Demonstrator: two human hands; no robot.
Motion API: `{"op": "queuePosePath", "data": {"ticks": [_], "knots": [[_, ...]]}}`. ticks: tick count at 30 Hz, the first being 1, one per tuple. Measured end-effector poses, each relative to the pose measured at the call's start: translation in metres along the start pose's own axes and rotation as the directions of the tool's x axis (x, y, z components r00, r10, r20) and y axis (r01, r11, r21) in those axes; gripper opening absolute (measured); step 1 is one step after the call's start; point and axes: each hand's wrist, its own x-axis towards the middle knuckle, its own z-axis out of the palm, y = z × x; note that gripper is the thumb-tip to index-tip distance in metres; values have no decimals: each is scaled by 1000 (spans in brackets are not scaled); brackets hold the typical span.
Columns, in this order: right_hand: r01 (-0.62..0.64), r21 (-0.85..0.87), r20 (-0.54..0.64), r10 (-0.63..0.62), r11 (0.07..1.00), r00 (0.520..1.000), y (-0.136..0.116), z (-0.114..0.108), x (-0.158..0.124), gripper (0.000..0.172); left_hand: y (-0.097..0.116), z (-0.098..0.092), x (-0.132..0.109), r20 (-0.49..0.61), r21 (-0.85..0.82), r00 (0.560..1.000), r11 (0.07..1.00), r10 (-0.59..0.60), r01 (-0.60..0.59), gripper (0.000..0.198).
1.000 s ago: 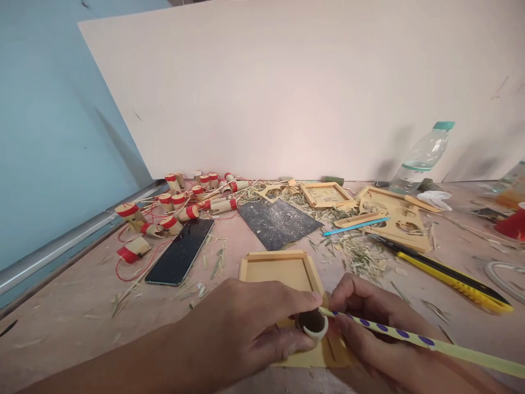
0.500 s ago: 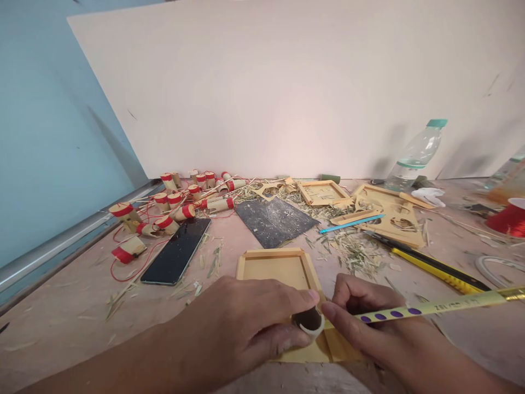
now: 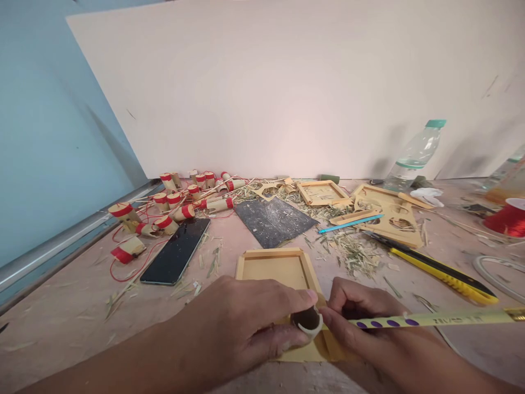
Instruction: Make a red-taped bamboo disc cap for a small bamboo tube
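Observation:
My left hand (image 3: 254,317) is closed around a short hollow bamboo tube (image 3: 310,327), its dark open end facing right and up. In my right hand (image 3: 369,323) a pale yellow pencil (image 3: 447,318) with purple dots is pinched between thumb and fingers. The pencil's back end, with a gold band, points right, and its tip meets the tube's rim area, partly hidden by my thumb. Beneath both hands lies a tan cardboard piece with a raised-edge tray (image 3: 270,265); the hands cover much of it.
Red-topped bamboo tubes (image 3: 167,223) with red thread crowd the left back beside a phone (image 3: 176,251). Dark sandpaper (image 3: 274,221) lies mid-table among shavings (image 3: 356,251). To the right are a yellow-black utility knife (image 3: 443,272), a blue stick (image 3: 351,223), cut cardboard (image 3: 404,224), a bottle (image 3: 416,156) and red thread spool (image 3: 506,219).
The pencil's back end has dipped lower, and my right hand has shifted slightly left. My left hand and the bamboo tube stay almost in place.

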Motion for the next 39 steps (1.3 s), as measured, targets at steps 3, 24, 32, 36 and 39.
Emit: {"op": "queuePosePath", "data": {"ticks": [3,24,32,36,39], "knots": [[17,-33,-8,-17,999,1000,-2,0,0,32,0,-1,1,6,-18,1000,1000,-25,25,34],[6,-178,54,4,984,999,4,-3,-7,31,7,-5,2,97,-54,990,992,-107,112,39],[34,-166,60,-25,986,998,7,-1,-7,30,4,-3,2,104,-72,990,991,-101,108,36],[48,-188,53,-39,981,998,9,-1,-7,31,4,-3,0,104,-52,989,992,-106,112,36],[61,-190,53,-52,980,997,11,-3,-7,31,5,-3,0,99,-55,990,993,-101,107,36]]}}
